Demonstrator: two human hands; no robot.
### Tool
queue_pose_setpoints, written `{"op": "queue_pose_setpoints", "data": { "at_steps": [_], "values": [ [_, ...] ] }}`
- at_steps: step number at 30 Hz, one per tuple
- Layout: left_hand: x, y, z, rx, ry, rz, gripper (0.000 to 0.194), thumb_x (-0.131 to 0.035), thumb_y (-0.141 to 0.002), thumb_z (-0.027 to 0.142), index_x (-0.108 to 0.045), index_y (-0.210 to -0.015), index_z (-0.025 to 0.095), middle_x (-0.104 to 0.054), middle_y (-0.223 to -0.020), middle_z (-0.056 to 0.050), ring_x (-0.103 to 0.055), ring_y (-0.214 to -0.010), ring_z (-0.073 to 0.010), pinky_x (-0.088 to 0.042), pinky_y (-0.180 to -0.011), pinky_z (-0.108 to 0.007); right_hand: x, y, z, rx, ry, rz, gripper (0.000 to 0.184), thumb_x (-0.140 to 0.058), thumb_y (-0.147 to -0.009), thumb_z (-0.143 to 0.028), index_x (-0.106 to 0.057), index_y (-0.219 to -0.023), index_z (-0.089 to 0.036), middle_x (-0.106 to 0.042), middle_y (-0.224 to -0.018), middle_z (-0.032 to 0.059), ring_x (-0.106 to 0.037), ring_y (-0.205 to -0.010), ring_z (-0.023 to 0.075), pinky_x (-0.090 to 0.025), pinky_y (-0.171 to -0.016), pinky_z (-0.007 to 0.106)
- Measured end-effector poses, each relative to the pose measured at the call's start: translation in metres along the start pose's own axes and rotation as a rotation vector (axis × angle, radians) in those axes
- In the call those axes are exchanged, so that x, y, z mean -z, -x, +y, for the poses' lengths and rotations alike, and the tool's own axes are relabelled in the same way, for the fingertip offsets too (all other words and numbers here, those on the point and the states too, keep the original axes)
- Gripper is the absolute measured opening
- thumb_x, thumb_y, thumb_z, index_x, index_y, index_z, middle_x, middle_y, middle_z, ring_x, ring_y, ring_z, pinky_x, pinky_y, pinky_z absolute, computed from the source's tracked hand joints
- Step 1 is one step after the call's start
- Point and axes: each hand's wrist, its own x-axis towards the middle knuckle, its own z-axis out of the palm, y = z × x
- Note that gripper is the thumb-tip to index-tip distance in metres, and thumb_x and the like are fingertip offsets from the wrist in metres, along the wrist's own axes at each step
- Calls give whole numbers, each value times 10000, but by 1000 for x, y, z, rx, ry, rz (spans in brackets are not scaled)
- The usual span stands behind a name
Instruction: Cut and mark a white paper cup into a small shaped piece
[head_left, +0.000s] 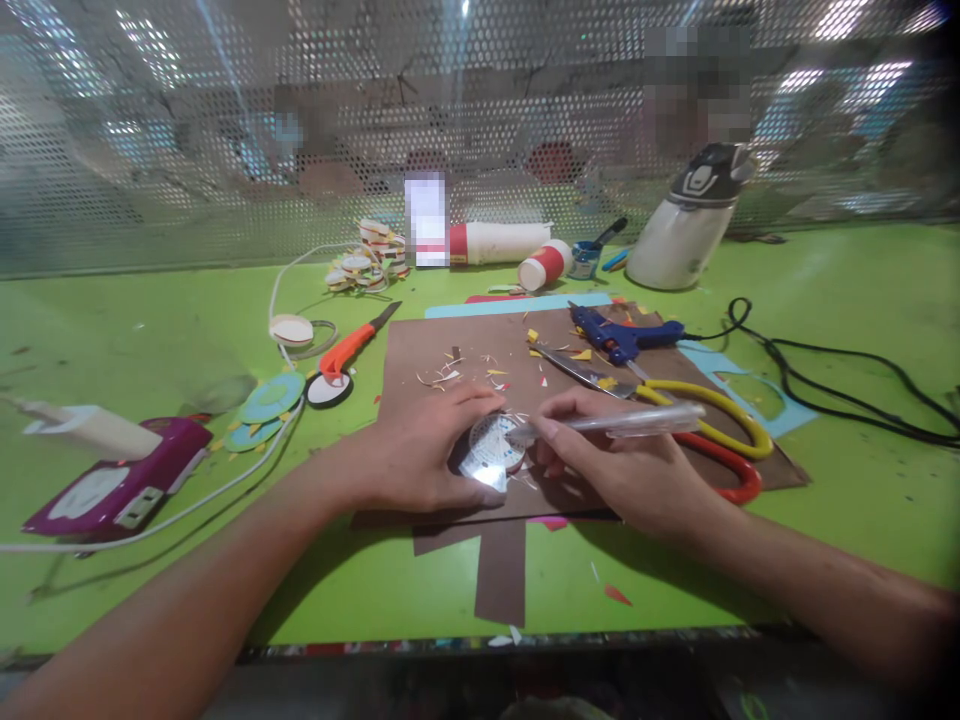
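My left hand (427, 450) pins a small round white paper disc (491, 445) with printed marks onto the brown sheet (450, 350). My right hand (615, 465) grips a clear pen-like stick (630, 422), its tip touching the disc's right edge. Both hands rest on the brown sheet near the table's front.
Yellow- and red-handled scissors (705, 425) and a blue glue gun (622, 335) lie right of my hands, a black cord (825, 370) beyond. An orange utility knife (352, 345), paper circles (270, 400), a purple power strip (120, 485), glue bottles (499, 242) and an iron (686, 235) surround them.
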Motion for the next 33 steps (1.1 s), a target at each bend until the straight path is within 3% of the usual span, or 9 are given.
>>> {"op": "queue_pose_setpoints", "data": {
  "at_steps": [12, 33],
  "values": [
    [-3, 1, 0, 23, -12, 4, 819, -671, -762, 522, -396, -1427, 133, -413, -1494, -152, -400, -1365, -309, -354, -1125, -457, 0, -1, 0, -20, 8, 0, 126, -604, -867, -324, -591, -774, -240, -629, -594, -25, -548, -504, 104, -402, -418, 203],
    [-1, 0, 1, 2, 62, 31, 714, -713, -741, 453, -463, -1364, 208, -478, -1434, -131, -477, -1295, -311, -400, -1077, -468, 0, -2, 0, -17, -17, -21, 133, -607, -874, -323, -592, -782, -228, -610, -587, -33, -521, -474, 102, -395, -405, 209]
  ]
}}
